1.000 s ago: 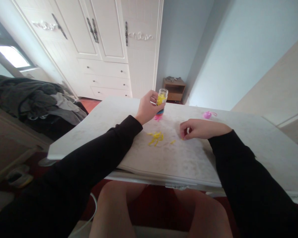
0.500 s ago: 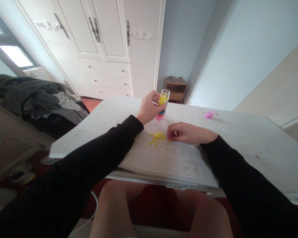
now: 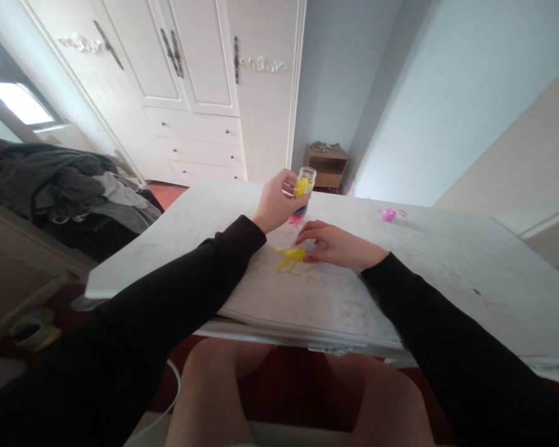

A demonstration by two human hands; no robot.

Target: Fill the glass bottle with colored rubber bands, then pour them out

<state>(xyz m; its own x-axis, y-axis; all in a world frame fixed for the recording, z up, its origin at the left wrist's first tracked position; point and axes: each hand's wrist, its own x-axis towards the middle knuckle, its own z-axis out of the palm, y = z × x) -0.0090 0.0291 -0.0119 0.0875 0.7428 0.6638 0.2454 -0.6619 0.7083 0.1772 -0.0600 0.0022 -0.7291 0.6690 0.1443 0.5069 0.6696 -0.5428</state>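
- From the head view: holding a small glass jar (image 3: 307,172) in the left grip (image 3: 276,202), with fingers and thumb wrapped round the middle, mouth uncovered and facing up.
- Showing through the glass: yellow pieces on top, blue and red layers below; pink bits (image 3: 294,221) at the base, too small to place surely inside or outside.
- Reaching with the right grip (image 3: 338,247) to the heap of yellow strips (image 3: 289,257), on the surface (image 3: 423,273) just in front of the jar.
- Right thumb and fingers parted over the heap's edge, thumb apparently touching; unable to tell of any strip caught there.
- Well off to the right on the surface: a pink rounded object with a loop (image 3: 388,215).
- Judging by this, at the step of gathering or picking up yellow strips by hand.
- Next, probably calling for a light pinch on the strips, with the jar kept steady.
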